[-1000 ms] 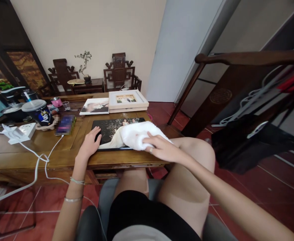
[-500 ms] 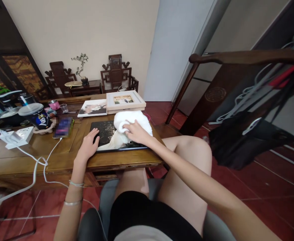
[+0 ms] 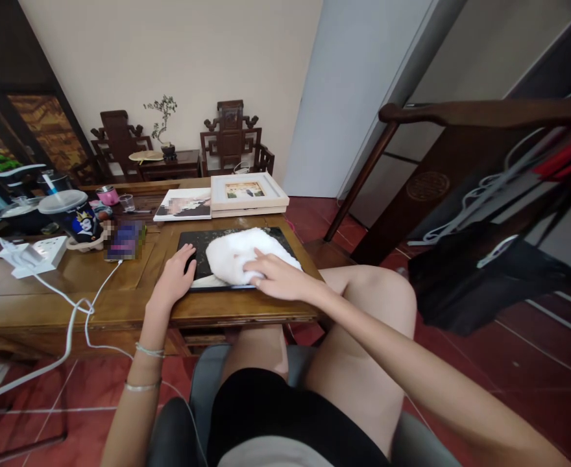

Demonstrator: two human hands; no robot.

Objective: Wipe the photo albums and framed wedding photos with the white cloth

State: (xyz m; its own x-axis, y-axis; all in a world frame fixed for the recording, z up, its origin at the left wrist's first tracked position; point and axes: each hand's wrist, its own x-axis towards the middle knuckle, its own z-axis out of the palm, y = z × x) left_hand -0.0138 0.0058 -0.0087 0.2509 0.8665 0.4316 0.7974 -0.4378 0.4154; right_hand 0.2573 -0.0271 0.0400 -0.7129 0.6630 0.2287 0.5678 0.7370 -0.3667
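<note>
A dark photo panel (image 3: 194, 250) lies flat near the front edge of the wooden table (image 3: 134, 305). Spread over most of its middle and right is a white fluffy towel (image 3: 237, 250), which hides much of the picture. My right hand (image 3: 280, 275) presses on the towel's near side, fingers curled into the cloth with some of it gripped. At the panel's left edge rests my left hand (image 3: 177, 275), its fingers stretched out and apart, holding nothing.
Behind the panel lie a light-framed picture (image 3: 278, 194) and a white photo board (image 3: 169, 211). To the left are a phone (image 3: 126, 241) on a cable, a power strip (image 3: 52, 253) and a lidded cup (image 3: 78, 220). A wooden chair (image 3: 426, 185) stands at right.
My right hand has drawn the towel toward me and slightly left across the panel, covering more of the picture. My left hand stays at the panel's left edge.
</note>
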